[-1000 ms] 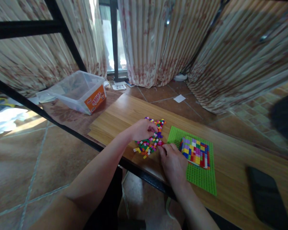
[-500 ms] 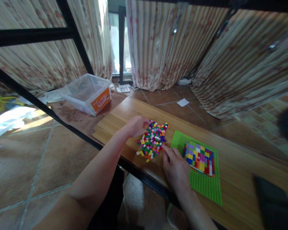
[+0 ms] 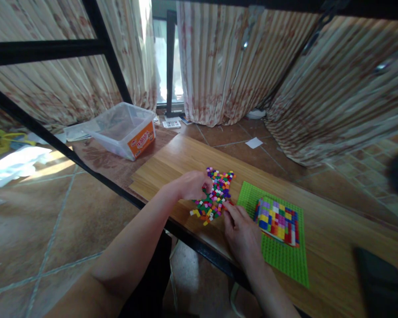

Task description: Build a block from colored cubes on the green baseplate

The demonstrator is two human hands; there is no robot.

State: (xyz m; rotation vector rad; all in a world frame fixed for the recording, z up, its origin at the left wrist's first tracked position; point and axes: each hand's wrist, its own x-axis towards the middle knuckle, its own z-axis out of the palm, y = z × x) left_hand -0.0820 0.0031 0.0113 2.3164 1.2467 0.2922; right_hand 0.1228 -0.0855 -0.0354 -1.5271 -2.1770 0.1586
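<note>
A loose pile of small multicoloured building bricks (image 3: 215, 194) lies on the wooden tabletop. Over the pile's left side is my left hand (image 3: 195, 184), its fingers curled down among the bricks. Whether a brick sits between those fingertips is hidden. My right hand (image 3: 242, 234) rests at the pile's right edge, fingers bent and drawn together, with a bit of red at the tips too small to name. To its right, a block built of many-coloured bricks (image 3: 278, 221) stands on a green studded baseplate (image 3: 285, 260).
A dark flat object (image 3: 381, 278) lies at the table's right end. Beyond the left end, a clear plastic bin (image 3: 119, 132) with an orange label sits on a brown mat. Black metal bars (image 3: 53, 137) cross the left side. Striped curtains (image 3: 219, 66) hang behind.
My left hand has shifted right and towards me, from the pile's far left corner to over its left side. My right hand has stayed about where it was.
</note>
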